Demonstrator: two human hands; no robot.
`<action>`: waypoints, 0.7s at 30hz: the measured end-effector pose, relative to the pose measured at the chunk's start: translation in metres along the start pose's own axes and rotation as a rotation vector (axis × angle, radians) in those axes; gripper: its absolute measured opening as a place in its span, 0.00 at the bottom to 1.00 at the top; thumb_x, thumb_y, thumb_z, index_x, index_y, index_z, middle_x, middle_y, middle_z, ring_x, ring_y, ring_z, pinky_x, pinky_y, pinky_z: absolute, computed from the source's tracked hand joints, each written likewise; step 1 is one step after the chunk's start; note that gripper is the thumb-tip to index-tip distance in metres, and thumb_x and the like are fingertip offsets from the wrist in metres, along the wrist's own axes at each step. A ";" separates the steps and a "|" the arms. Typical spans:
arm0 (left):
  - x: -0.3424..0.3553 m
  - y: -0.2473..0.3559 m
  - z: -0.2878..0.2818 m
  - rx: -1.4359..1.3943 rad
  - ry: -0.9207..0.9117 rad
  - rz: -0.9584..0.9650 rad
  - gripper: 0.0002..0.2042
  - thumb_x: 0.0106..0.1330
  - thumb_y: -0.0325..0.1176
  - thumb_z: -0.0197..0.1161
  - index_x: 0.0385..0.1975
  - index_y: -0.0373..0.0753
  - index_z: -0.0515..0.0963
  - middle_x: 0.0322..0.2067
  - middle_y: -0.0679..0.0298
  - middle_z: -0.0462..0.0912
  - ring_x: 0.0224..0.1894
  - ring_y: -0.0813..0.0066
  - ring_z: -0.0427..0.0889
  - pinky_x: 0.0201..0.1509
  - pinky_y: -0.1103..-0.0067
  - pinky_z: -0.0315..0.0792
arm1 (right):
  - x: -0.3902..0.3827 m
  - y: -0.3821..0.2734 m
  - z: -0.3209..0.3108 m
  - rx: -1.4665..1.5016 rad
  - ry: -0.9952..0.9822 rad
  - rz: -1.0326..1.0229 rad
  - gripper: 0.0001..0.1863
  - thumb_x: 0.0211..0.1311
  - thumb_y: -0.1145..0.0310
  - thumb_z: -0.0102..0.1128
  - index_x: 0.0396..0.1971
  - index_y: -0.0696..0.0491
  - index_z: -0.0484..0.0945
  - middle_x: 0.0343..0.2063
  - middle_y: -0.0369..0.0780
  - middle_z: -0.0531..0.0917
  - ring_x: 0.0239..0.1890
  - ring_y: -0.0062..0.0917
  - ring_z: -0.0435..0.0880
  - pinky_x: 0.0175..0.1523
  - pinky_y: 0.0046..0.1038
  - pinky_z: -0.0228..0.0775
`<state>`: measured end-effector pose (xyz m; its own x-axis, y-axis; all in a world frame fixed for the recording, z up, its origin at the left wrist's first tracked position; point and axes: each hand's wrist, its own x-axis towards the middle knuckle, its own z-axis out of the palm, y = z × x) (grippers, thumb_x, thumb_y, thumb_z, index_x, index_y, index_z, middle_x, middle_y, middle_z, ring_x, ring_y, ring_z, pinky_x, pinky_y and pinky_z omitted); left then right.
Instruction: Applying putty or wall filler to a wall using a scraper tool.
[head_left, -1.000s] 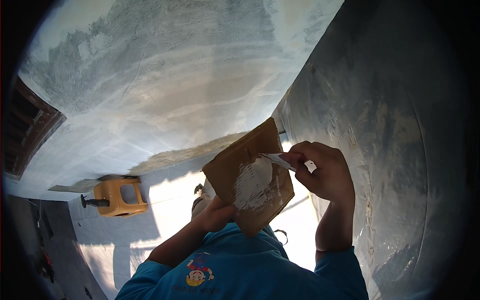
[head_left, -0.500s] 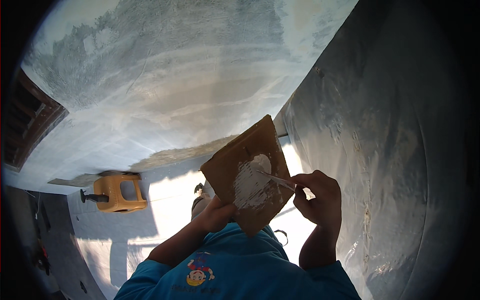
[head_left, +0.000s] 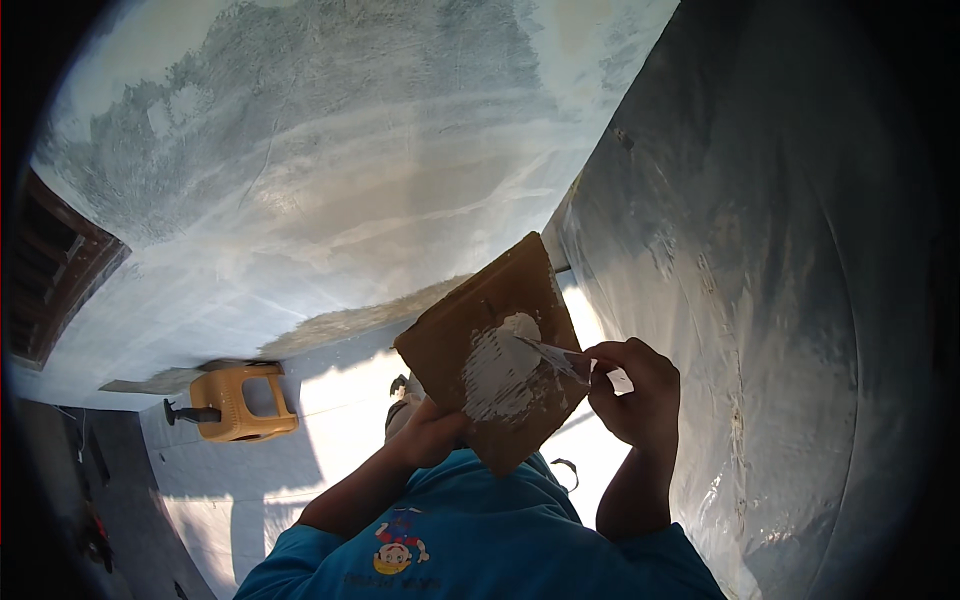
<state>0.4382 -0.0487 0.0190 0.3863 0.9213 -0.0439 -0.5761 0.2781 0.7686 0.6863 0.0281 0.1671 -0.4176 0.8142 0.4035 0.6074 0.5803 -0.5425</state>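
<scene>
A brown, flat board (head_left: 540,432) is held tilted in front of my body, with a smeared patch of white putty (head_left: 500,375) on its upper face. My left hand (head_left: 435,432) is closed around the board's near left edge; some of its fingers are hidden beneath. In my right hand (head_left: 640,390) is a thin-bladed putty knife (head_left: 556,358), pinched between thumb and fingers at the board's right side. The blade's tip lies over or on the putty; I cannot tell how firmly it touches. The knife's handle is mostly covered by my hand.
A grey-white wall (head_left: 370,170), patchy with coating, rises ahead. Grey plastic sheeting (head_left: 770,300) hangs along the right. At left, an orange-yellow plastic stool (head_left: 230,405) stands by the wall with a dark-handled tool (head_left: 192,413) on it. A brown-framed window (head_left: 60,270) is far left.
The putty knife's blade has turned, showing more of its flat face, while staying near the putty. The view has shifted slightly; both hands keep their holds.
</scene>
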 end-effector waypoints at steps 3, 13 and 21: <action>0.002 0.004 0.004 -0.003 -0.026 0.009 0.18 0.66 0.20 0.50 0.56 0.30 0.70 0.46 0.57 0.79 0.48 0.69 0.81 0.50 0.73 0.78 | 0.015 0.013 -0.005 0.089 0.094 -0.035 0.17 0.48 0.87 0.59 0.40 0.57 0.82 0.30 0.39 0.87 0.32 0.25 0.89 0.38 0.23 0.80; 0.002 0.015 0.007 0.244 -0.010 -0.029 0.14 0.65 0.21 0.51 0.51 0.29 0.74 0.42 0.59 0.81 0.44 0.72 0.81 0.47 0.74 0.77 | 0.041 0.009 -0.017 -0.123 -0.144 -0.312 0.22 0.40 0.77 0.71 0.41 0.48 0.85 0.27 0.34 0.86 0.26 0.24 0.82 0.32 0.26 0.76; -0.002 0.001 -0.006 0.130 0.040 0.052 0.23 0.57 0.20 0.52 0.56 0.29 0.72 0.50 0.54 0.79 0.53 0.62 0.78 0.57 0.70 0.73 | 0.010 0.010 -0.005 0.069 -0.018 -0.233 0.19 0.41 0.85 0.61 0.36 0.53 0.84 0.27 0.36 0.87 0.26 0.22 0.82 0.31 0.24 0.74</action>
<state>0.4327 -0.0483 0.0162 0.3275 0.9445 -0.0252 -0.4958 0.1945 0.8463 0.6912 0.0419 0.1694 -0.5533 0.6583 0.5104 0.4459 0.7516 -0.4861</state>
